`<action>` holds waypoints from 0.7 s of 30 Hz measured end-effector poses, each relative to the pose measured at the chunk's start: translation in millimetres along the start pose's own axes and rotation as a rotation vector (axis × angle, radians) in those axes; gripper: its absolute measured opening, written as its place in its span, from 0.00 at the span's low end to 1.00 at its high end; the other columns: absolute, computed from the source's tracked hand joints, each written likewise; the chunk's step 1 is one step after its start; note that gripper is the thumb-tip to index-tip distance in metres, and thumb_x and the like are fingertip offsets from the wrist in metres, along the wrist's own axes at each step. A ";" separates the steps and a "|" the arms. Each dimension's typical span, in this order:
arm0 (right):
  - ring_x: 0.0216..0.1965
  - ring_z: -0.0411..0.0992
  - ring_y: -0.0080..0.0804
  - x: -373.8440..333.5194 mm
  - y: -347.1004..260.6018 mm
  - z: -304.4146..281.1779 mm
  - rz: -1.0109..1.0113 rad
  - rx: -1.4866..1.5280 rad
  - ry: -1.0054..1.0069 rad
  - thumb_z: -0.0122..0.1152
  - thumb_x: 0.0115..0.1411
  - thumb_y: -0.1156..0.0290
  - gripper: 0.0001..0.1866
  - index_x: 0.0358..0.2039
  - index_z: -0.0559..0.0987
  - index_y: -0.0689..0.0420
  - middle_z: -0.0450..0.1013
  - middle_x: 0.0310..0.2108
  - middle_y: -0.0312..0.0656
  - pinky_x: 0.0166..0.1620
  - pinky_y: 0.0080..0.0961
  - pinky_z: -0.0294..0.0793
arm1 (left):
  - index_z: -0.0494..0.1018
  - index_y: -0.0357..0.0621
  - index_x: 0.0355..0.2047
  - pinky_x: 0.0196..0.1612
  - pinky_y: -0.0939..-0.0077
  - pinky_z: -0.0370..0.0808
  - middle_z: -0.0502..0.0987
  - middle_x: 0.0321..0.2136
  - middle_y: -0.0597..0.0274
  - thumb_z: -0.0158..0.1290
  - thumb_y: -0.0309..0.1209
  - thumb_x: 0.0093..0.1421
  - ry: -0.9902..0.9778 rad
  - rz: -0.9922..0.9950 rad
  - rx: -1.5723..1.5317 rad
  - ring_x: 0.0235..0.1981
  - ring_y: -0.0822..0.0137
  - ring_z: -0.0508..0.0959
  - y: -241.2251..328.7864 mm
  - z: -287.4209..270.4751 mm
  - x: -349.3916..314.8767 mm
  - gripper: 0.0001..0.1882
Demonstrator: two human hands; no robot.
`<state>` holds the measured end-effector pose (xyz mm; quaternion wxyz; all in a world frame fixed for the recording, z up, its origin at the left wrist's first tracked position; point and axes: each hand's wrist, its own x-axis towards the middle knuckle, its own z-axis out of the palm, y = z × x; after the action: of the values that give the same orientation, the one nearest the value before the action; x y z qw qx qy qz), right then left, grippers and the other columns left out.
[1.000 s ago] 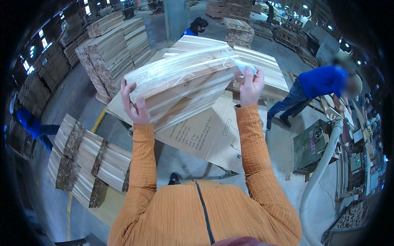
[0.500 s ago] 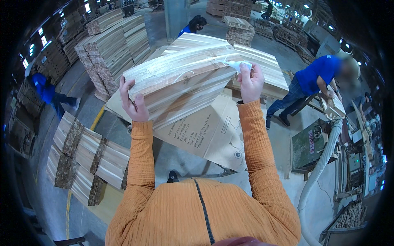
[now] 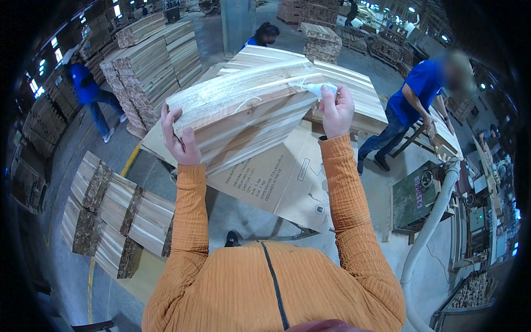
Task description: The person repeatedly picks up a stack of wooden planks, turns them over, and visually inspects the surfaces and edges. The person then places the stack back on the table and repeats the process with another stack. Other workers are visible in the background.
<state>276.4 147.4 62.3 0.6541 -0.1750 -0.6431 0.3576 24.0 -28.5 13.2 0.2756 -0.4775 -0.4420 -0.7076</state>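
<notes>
A thick laminated wood panel [image 3: 249,124] is tilted up on the cardboard in front of me. My left hand [image 3: 182,139] grips its near left corner, thumb on the near face and fingers over the edge. In my right hand [image 3: 338,113], a small whitish squeeze bottle [image 3: 315,88] with a pointed nozzle is pinched between thumb and fingers. The nozzle points left, at the panel's upper edge near its right end. A pale curved streak [image 3: 247,103] marks the wood farther left along that edge.
More panels [image 3: 354,94] lie behind, on a cardboard-covered table [image 3: 265,177]. Stacked boards [image 3: 152,72] rise at the far left; more panels [image 3: 119,210] lie nearer left. At right, a co-worker [image 3: 417,94] handles a board beside a green machine [image 3: 415,196] and a pale hose [image 3: 434,221].
My right hand and the bottle have shifted very slightly left; my left hand and panel look nearly still. The person at far left has walked rightward, and the right co-worker's body has shifted.
</notes>
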 end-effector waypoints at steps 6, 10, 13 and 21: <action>0.15 0.61 0.12 -0.7 -0.1 0.5 0.000 0.019 0.006 0.55 0.60 0.66 0.11 0.32 0.72 0.62 0.66 0.17 0.30 0.17 0.12 0.58 | 0.67 0.34 0.45 0.59 0.63 0.55 0.69 0.49 0.49 0.43 0.40 0.59 0.000 0.012 0.026 0.60 0.54 0.60 -1.4 -0.9 -1.1 0.22; 0.14 0.60 0.12 0.0 3.4 -0.7 -0.010 -0.002 0.006 0.55 0.60 0.66 0.11 0.32 0.71 0.62 0.65 0.16 0.29 0.17 0.12 0.57 | 0.67 0.34 0.45 0.52 0.66 0.63 0.62 0.54 0.36 0.46 0.46 0.58 0.000 -0.009 0.033 0.55 0.52 0.64 -3.0 -1.7 -1.1 0.25; 0.14 0.60 0.12 0.2 2.1 0.5 -0.004 0.014 0.004 0.55 0.60 0.66 0.11 0.32 0.71 0.62 0.65 0.15 0.29 0.16 0.12 0.57 | 0.67 0.33 0.45 0.52 0.66 0.63 0.62 0.54 0.35 0.46 0.45 0.58 -0.005 -0.013 0.013 0.53 0.52 0.66 -2.4 -2.1 -0.2 0.25; 0.14 0.61 0.12 -0.8 -1.1 0.5 0.003 0.011 -0.001 0.55 0.60 0.66 0.11 0.32 0.71 0.62 0.65 0.15 0.29 0.16 0.12 0.58 | 0.67 0.33 0.44 0.52 0.66 0.64 0.63 0.53 0.35 0.45 0.46 0.59 -0.004 0.002 0.026 0.53 0.52 0.66 -4.6 -2.9 -1.3 0.25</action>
<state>276.2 146.0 62.5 0.6544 -0.1723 -0.6411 0.3620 19.5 -29.0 9.9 0.2819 -0.4757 -0.4513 -0.7004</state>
